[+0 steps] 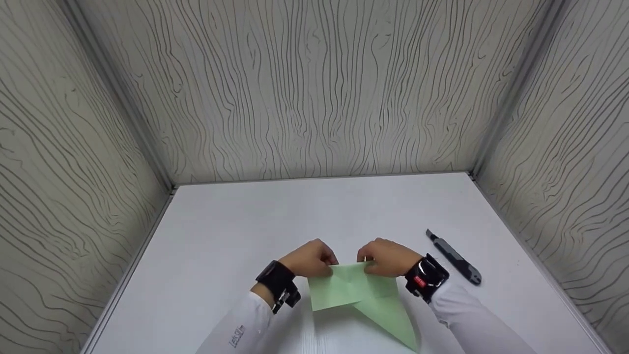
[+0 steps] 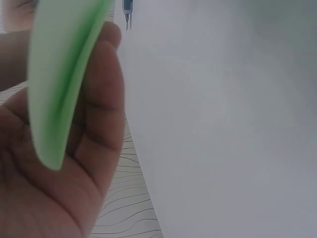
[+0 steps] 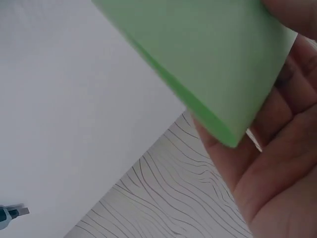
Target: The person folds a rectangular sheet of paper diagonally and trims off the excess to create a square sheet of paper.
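Observation:
A folded sheet of light green paper (image 1: pixel 344 290) is held up by its far edge between two hands. My left hand (image 1: pixel 310 259) pinches the left part of that edge, fingers curled behind and thumb in front. At the right part, my right hand (image 1: pixel 388 258) pinches it the same way. One pointed flap of the paper hangs toward the lower right. In the left wrist view the paper (image 2: pixel 59 84) is doubled over, with the fingers (image 2: pixel 105 94) behind it. The right wrist view shows a folded corner of the paper (image 3: pixel 213 74) beside the palm.
A utility knife (image 1: pixel 454 258) with its blade out lies on the white table (image 1: pixel 236 221), right of the right hand. Wood-grain panels (image 1: pixel 314 88) wall the table at the back and both sides. Both wrists wear black straps with cameras.

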Motion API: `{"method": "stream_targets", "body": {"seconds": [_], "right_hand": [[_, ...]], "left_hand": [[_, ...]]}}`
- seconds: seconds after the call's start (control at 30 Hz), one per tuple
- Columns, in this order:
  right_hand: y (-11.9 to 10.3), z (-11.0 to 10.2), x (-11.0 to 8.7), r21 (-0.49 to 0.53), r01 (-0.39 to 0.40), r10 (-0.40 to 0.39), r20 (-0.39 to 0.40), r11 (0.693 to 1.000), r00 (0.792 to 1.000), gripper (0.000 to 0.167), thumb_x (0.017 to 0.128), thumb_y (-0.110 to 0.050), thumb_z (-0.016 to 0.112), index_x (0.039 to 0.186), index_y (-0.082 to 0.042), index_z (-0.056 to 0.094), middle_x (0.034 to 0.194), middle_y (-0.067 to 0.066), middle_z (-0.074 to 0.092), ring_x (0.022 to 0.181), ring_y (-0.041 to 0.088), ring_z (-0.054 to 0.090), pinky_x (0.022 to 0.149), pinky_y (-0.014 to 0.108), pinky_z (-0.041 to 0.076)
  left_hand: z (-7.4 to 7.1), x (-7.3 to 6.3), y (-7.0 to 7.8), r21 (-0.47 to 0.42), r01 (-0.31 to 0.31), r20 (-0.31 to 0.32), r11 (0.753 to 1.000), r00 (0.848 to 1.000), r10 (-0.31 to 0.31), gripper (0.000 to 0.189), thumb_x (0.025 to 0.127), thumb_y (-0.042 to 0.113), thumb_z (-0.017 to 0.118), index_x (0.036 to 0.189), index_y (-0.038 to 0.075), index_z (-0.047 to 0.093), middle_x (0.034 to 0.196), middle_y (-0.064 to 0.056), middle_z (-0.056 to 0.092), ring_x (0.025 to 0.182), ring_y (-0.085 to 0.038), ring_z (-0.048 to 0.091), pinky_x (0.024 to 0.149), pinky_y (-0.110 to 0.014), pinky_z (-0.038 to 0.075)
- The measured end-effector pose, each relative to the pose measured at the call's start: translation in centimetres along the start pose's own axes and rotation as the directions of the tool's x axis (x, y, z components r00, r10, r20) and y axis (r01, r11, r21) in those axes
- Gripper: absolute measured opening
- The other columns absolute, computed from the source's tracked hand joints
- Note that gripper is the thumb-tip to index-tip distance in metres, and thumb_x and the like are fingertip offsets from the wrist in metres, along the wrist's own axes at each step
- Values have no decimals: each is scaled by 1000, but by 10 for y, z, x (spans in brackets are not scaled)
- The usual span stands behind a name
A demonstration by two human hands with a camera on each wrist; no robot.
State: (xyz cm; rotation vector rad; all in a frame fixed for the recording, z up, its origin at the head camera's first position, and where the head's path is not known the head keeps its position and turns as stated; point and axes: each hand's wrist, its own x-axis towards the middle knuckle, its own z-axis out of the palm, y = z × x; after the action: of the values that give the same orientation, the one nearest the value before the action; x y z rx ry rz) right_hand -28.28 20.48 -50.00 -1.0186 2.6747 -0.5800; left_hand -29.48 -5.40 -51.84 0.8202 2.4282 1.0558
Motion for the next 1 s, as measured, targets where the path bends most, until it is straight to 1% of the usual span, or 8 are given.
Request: {"method": "stream_targets", "body": {"seconds": [0.1, 0.23, 0.43, 0.63, 0.73, 0.87, 0.93, 1.0], "right_hand": [[0, 2, 5, 15, 38, -38, 17, 999, 999, 9, 98, -8, 72, 98, -8, 81, 93, 2, 80, 80, 1, 61, 74, 24, 53], [1, 4, 9, 52, 64, -65, 16, 997, 998, 15, 104, -11, 68, 99, -6, 80, 91, 3, 78, 76, -1, 57, 71, 22, 52], [1, 3, 12, 84, 81, -79, -20, 993, 997, 18, 103, -8, 69, 90, -6, 80, 82, 1, 74, 70, -2, 52, 67, 18, 47], [-2, 5, 14, 43, 115, -113, -41, 992, 993, 18, 102, -6, 69, 88, -6, 79, 79, 1, 74, 70, -4, 50, 67, 18, 46], [-3, 7, 16, 36, 134, -132, -57, 990, 990, 18, 102, -4, 69, 85, -5, 78, 76, 1, 71, 69, -4, 48, 66, 18, 44], [-4, 11, 17, 13, 175, -173, -108, 984, 979, 19, 100, -3, 70, 83, -6, 76, 73, 0, 68, 68, -5, 45, 65, 17, 43], [-3, 14, 17, 5, 186, -183, -137, 983, 973, 18, 100, -3, 70, 83, -6, 75, 73, -1, 67, 68, -5, 44, 65, 16, 42], [-2, 16, 17, 1, 189, -186, -160, 982, 969, 16, 100, -3, 69, 85, -7, 76, 74, -2, 67, 68, -5, 44, 65, 16, 41]], "left_hand": [[-1, 0, 1, 12, 0, 4, 1000, 1000, 0, 24, 83, -5, 65, 96, 0, 84, 71, 9, 62, 66, -4, 54, 61, -18, 46], [-3, 0, 2, 19, -10, 3, 1000, 1000, 10, 24, 84, -6, 65, 97, 0, 84, 74, 8, 63, 68, -4, 54, 63, -18, 45], [-5, 2, 4, 61, -23, 6, 998, 1000, 22, 21, 86, -6, 68, 98, 2, 84, 77, 5, 65, 71, -4, 53, 66, -18, 43], [0, 7, 12, 171, -15, 4, 985, 1000, 15, 26, 83, -8, 65, 97, 4, 83, 80, 5, 67, 71, -2, 51, 66, -17, 42], [3, 10, 17, 205, -28, -12, 978, 999, 31, 22, 88, -5, 68, 97, 5, 85, 82, 6, 71, 71, -1, 52, 68, -16, 44], [5, 11, 20, 232, -53, -46, 971, 997, 65, 16, 95, -1, 71, 94, 4, 86, 76, 8, 68, 66, 0, 48, 64, -15, 41], [6, 11, 20, 247, -65, -60, 967, 995, 83, 17, 96, -1, 71, 92, 4, 86, 73, 8, 65, 64, -1, 47, 62, -14, 39], [5, 11, 19, 266, -77, -74, 961, 992, 100, 17, 96, -1, 71, 90, 4, 86, 73, 6, 68, 64, -1, 47, 62, -15, 39]]}}
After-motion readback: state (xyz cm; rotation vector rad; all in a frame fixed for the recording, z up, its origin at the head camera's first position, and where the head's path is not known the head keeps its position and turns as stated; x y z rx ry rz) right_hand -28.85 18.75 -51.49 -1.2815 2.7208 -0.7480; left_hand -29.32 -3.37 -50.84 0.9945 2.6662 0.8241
